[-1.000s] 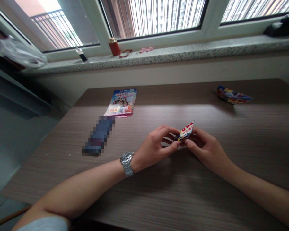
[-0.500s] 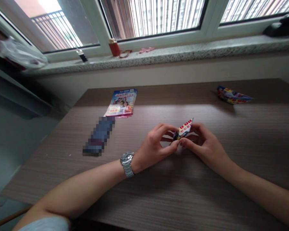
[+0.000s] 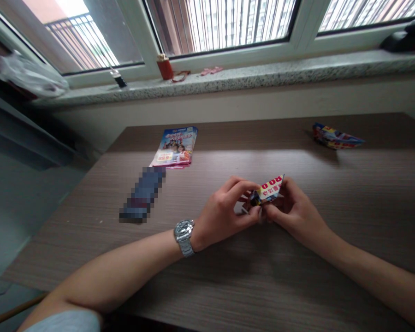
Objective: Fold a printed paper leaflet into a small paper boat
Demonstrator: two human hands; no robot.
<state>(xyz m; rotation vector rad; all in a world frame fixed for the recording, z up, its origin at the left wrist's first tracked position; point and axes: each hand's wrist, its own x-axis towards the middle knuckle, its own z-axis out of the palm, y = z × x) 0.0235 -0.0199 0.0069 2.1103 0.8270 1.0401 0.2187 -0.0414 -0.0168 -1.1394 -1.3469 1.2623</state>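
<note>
Between my hands, above the wooden table, is a small folded paper piece (image 3: pixel 270 190) made of printed leaflet, with red characters on a pale panel and dark blue parts. My left hand (image 3: pixel 228 205), with a metal watch at its wrist, pinches the left end between thumb and fingers. My right hand (image 3: pixel 293 205) grips the right side, thumb near the lower edge; its other fingertips are hidden behind the paper. Farther back on the right, another folded paper shape (image 3: pixel 337 137) in similar print rests on the table.
A stack of colourful leaflets (image 3: pixel 175 146) lies at the table's back left, with a blurred-out dark flat object (image 3: pixel 143 193) just in front. Along the stone windowsill (image 3: pixel 259 79) are a red lighter-shaped object (image 3: pixel 164 67), small pink items (image 3: pixel 211 71) and a plastic bag (image 3: pixel 31 76).
The folded paper has turned and shifted slightly right, so more of its printed panel faces me. Its lower folds look spread wider. Both hands keep hold of it.
</note>
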